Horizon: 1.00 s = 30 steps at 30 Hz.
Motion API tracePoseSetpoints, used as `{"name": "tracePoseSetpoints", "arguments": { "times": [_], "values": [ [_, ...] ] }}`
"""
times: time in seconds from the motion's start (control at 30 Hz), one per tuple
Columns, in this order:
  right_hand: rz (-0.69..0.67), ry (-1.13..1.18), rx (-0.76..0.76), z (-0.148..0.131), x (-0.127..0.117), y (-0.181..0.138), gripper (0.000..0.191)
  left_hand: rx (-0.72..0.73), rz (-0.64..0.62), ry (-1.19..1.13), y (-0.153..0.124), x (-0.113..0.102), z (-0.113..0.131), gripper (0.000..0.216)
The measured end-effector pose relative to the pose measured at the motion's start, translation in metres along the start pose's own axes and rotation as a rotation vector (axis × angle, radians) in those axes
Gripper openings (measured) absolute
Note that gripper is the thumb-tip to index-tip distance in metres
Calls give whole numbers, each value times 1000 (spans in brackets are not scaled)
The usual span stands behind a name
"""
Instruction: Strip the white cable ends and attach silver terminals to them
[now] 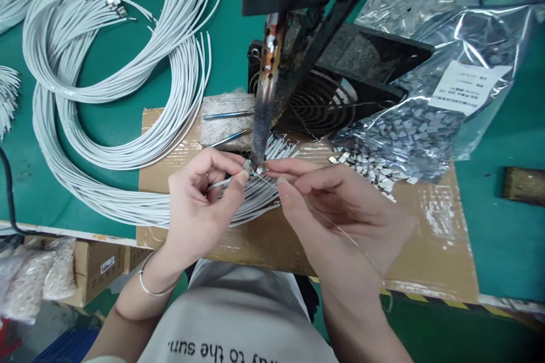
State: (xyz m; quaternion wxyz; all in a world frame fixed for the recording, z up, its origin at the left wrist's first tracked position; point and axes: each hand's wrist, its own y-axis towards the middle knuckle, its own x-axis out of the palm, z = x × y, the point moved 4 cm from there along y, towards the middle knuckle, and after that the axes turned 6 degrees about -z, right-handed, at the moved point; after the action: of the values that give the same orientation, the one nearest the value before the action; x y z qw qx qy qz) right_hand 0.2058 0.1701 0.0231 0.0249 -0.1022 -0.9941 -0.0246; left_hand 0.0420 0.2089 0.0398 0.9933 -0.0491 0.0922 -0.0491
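My left hand (204,195) pinches a white cable (218,184) close to its end, under the tip of the soldering iron (258,147). The iron hangs down from a black stand, its perforated barrel discoloured by heat. My right hand (336,204) is closed on a thin solder wire (336,227), which trails back over the palm toward the wrist. Between my fingertips a small shiny metal piece (260,169) sits at the iron's tip; its exact shape is too small to tell. A bundle of white cables (145,204) passes behind my left hand.
Coiled white cables (63,62) cover the left of the green table. Behind the iron stands a black fan (327,102). Loose metal connectors (370,170) and a plastic bag of connectors (409,130) lie at right on the cardboard (434,238). Tweezers (230,137) rest on a wrapped block.
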Motion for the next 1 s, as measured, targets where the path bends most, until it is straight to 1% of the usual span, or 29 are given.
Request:
{"name": "tracePoseSetpoints", "arguments": {
  "times": [0.37,0.5,1.0],
  "values": [
    [-1,24,-39,-1,0,0,21,-1,-10,-7,1,0,0,15],
    [3,6,-18,-1,1,0,21,7,-13,-11,0,-1,0,15],
    [8,4,-22,0,0,0,20,-5,-22,-10,0,-1,-1,14]
  ]
}}
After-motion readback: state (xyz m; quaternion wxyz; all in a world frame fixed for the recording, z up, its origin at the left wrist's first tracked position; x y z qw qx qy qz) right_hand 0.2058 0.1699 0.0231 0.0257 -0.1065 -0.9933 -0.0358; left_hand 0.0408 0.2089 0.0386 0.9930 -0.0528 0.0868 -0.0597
